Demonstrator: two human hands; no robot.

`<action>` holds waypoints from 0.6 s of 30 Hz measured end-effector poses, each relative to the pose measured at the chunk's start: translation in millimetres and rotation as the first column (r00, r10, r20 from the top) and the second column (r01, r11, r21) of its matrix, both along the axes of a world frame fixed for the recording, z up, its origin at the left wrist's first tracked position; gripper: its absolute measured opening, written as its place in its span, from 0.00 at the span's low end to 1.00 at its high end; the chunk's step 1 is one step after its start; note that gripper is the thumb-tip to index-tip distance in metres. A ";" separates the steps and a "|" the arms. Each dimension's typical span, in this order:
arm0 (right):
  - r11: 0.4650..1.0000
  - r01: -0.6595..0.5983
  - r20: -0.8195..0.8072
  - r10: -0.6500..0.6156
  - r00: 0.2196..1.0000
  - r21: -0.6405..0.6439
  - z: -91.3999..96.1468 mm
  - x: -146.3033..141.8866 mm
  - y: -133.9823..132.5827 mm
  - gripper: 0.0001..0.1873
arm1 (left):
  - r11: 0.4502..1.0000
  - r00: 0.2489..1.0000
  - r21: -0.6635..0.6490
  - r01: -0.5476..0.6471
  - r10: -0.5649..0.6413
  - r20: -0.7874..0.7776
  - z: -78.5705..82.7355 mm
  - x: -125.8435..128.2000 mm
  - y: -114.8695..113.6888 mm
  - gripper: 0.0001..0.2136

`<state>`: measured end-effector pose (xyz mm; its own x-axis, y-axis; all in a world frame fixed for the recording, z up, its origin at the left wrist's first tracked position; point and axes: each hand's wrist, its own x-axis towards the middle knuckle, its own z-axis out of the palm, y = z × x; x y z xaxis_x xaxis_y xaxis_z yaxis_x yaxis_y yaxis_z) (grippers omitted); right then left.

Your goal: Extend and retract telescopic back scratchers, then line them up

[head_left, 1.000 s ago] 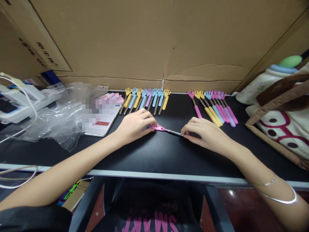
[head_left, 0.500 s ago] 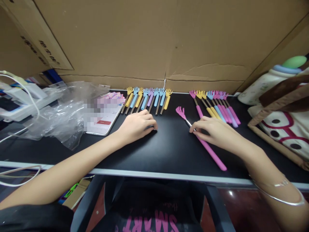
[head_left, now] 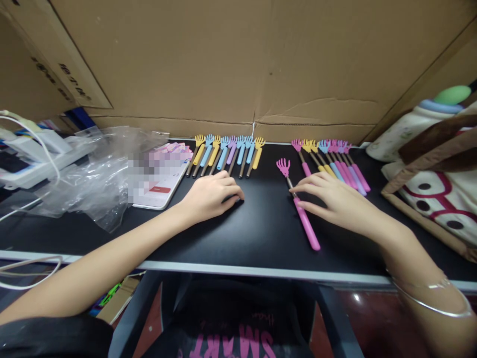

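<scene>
A pink back scratcher (head_left: 306,224) with a hand-shaped head lies on the black table, its head pointing away from me. My right hand (head_left: 328,196) is over its metal rod, with fingers apart and fingertips touching the rod and the top of the handle. Resting on the table at left of centre is my left hand (head_left: 212,196), its fingers curled and tips close together, with nothing visible in them. Beyond it lies a row of yellow, blue and purple back scratchers (head_left: 222,154). Another row of pink, yellow, blue and purple back scratchers (head_left: 348,171) lies past my right hand.
A phone (head_left: 164,191) and a crumpled clear plastic bag (head_left: 100,179) lie on the left, near a white power strip (head_left: 37,154) with cables. At right stand a bottle (head_left: 406,129) and a fabric bag (head_left: 443,194). Cardboard (head_left: 223,64) walls the back.
The pink back scratcher has turned more upright, its handle end swinging left and its head shifting slightly right. My right fingers have spread apart from their pinch. My left hand has stayed in place.
</scene>
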<state>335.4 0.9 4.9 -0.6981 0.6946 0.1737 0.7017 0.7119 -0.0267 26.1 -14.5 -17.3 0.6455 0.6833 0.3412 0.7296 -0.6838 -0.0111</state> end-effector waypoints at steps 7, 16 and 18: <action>0.996 -0.012 0.011 0.013 1.000 -0.093 -5.4 8.0 -0.1 0.24 | 0.999 1.000 -0.032 0.008 -0.008 -0.005 0.1 -0.7 0.0 0.11; 0.999 0.047 -0.002 -0.047 0.999 -0.014 -14.8 4.9 16.3 0.26 | 0.999 1.000 -0.053 0.012 -0.012 -0.010 -0.6 0.0 0.7 0.11; 0.999 0.051 -0.001 -0.051 0.999 0.004 -17.3 5.4 21.4 0.27 | 0.999 1.000 -0.050 0.015 -0.016 -0.012 -1.0 0.1 0.7 0.11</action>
<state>340.8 22.3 -12.5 -0.6619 0.7285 0.1765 0.7369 0.6755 -0.0245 26.1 -13.8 -18.3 0.6604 0.6891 0.2985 0.7188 -0.6951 0.0146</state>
